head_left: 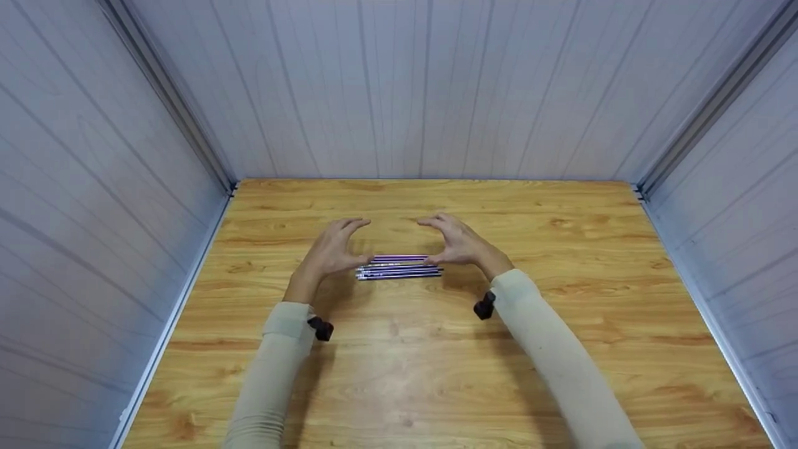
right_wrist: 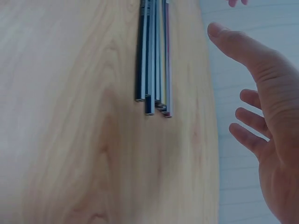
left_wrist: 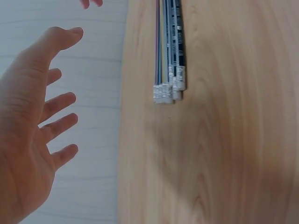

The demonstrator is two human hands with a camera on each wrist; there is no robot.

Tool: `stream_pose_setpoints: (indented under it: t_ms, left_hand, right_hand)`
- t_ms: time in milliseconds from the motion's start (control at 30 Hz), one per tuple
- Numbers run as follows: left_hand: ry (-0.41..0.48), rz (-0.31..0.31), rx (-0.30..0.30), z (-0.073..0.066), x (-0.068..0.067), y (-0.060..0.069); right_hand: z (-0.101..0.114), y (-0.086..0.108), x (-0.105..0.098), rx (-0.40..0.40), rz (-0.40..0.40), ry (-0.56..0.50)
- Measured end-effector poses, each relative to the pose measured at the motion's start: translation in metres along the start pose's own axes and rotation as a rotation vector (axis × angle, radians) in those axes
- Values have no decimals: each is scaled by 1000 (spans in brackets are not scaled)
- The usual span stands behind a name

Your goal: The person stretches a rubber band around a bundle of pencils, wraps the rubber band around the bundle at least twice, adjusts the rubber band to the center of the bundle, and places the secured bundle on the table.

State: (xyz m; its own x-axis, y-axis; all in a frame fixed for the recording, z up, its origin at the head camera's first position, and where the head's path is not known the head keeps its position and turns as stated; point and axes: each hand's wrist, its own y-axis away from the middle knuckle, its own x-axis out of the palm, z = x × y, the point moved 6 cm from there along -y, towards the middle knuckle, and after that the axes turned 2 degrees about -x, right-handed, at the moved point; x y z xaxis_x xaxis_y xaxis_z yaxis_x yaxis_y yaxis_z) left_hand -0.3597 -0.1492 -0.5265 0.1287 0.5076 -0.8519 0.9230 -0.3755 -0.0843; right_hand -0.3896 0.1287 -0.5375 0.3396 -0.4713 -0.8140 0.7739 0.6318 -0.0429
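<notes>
Several pencils [head_left: 399, 272] lie side by side in a flat bundle on the wooden table, dark blue, purple and yellowish. Their white eraser ends [left_wrist: 168, 93] point left, and their flat unsharpened ends [right_wrist: 152, 107] point right. My left hand [head_left: 330, 249] hovers above the eraser ends, thumb and fingers spread apart, holding nothing. Across from it, my right hand [head_left: 460, 243] hovers over the other ends with its fingers likewise parted and nothing in it. In the head view both thumbs overlap part of the bundle, but the wrist views show the hands apart from it.
The wood-grain table [head_left: 399, 374] runs back to a pale panelled wall [head_left: 399, 93]. Similar walls [head_left: 75, 206] close in the left and right sides. A small black camera [head_left: 322, 328] is strapped at the left wrist, another [head_left: 484, 305] at the right.
</notes>
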Motion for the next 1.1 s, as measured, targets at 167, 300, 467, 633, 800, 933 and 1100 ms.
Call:
stream_pose_setpoints:
  t_ms: [167, 300, 467, 633, 800, 933, 1100]
  left_hand:
    - [23, 47, -19, 7, 13, 2]
    - [49, 59, -24, 11, 21, 2]
    - [74, 65, -35, 17, 31, 3]
    - [48, 83, -49, 20, 42, 3]
    - [37, 107, -70, 20, 52, 3]
    - [40, 101, -81, 21, 58, 3]
    - [44, 103, -93, 21, 63, 3]
  right_hand:
    - [-4, -2, 16, 13, 35, -7]
    - [-6, -4, 23, -17, 28, 18]
    - [-8, -3, 31, 9, 38, -7]
    - [-8, 2, 42, 59, 51, -28]
    - [-12, 7, 52, 91, 53, -26]
    - [-14, 6, 53, 59, 43, 0]
    - [-17, 5, 54, 59, 45, 16]
